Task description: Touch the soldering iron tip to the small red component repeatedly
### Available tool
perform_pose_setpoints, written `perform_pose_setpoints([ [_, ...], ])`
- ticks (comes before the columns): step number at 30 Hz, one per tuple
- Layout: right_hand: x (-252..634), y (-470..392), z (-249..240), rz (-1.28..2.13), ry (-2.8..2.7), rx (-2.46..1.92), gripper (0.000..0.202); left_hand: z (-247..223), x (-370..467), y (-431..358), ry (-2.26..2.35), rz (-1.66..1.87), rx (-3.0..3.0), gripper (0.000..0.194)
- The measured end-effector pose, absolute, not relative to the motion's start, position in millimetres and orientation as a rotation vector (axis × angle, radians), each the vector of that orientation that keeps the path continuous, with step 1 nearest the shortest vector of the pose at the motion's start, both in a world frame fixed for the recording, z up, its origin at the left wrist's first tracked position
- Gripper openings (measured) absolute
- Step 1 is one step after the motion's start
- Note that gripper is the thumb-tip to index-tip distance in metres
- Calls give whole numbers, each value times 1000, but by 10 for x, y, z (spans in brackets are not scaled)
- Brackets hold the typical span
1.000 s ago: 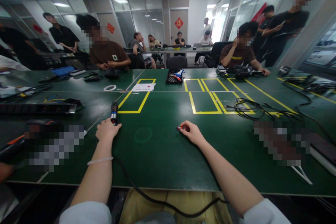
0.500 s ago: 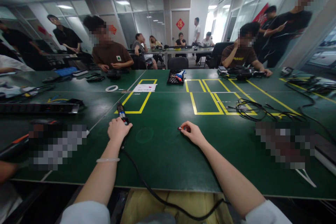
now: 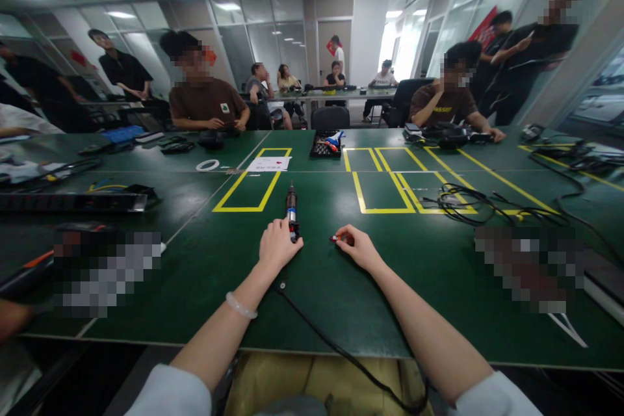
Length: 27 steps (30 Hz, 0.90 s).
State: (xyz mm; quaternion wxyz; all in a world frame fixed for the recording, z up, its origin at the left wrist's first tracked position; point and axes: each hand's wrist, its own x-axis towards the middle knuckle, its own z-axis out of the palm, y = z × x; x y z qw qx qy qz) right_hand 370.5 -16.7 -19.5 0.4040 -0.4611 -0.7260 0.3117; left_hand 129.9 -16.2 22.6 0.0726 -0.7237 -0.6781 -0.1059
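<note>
Fingers of my left hand (image 3: 277,246) are wrapped round an electric screwdriver (image 3: 291,207), a dark and silver barrel with a blue band and a thin bit pointing away from me. A black cable (image 3: 322,333) runs from its rear over the table's near edge. To the right, the fingertips of my right hand (image 3: 359,247) pinch a small red piece (image 3: 334,238), mostly hidden and too small to name. Both hands are low over the green table (image 3: 316,312), with a gap between them.
Yellow tape outlines (image 3: 387,210) mark the table ahead. A black tray (image 3: 325,146) with tools stands at the back. White paper (image 3: 269,164) and a tape roll (image 3: 207,165) lie left of it. Coiled cables (image 3: 461,201) lie right. A power strip (image 3: 73,202) is left. People sit opposite.
My left hand has moved right with the electric screwdriver, nearer my right hand, and the cable has shifted along. My right hand stays in place with the red piece.
</note>
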Motion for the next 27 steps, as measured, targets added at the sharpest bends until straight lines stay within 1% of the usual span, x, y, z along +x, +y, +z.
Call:
perform_pose_setpoints([
  [2,3706,-167,-198,778,-1834,-1134,16,210,1489,-204,-1968,-342,-2232,50],
  [5,3706,-159,-213,761,-1841,-1089,13,181,1735,-250,-1868,-399,-2326,54],
  [10,3717,-138,-242,723,-1844,-1079,8,144,1999,-289,-1820,-449,-2420,56],
  [21,3731,-123,-271,657,-1851,-1122,5,109,2046,-304,-1781,-502,-2462,58],
  [27,3718,-125,-249,636,-1905,-1146,10,112,2064,-305,-1792,-479,-2450,56],
])
